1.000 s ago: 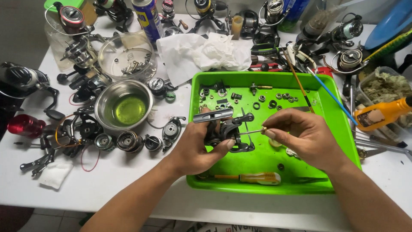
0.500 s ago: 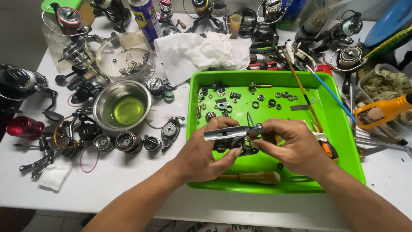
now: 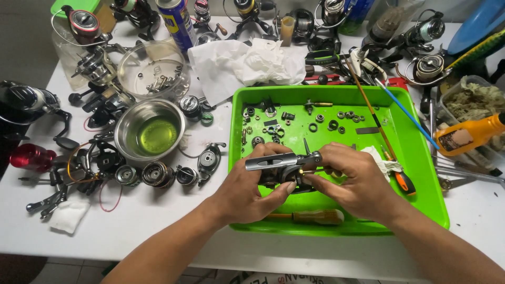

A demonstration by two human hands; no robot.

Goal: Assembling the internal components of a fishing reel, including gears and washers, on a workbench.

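While both hands' fingers [image 3: 273, 192] pinch it, the reel body [image 3: 284, 167] hovers over the green tray [image 3: 421, 173].

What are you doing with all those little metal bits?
A person holds a fishing reel body over a green tray. The left hand grips it from below while the right hand pinches it at the side. Small washers and rings lie in the tray. A steel bowl of yellowish liquid sits to the left.
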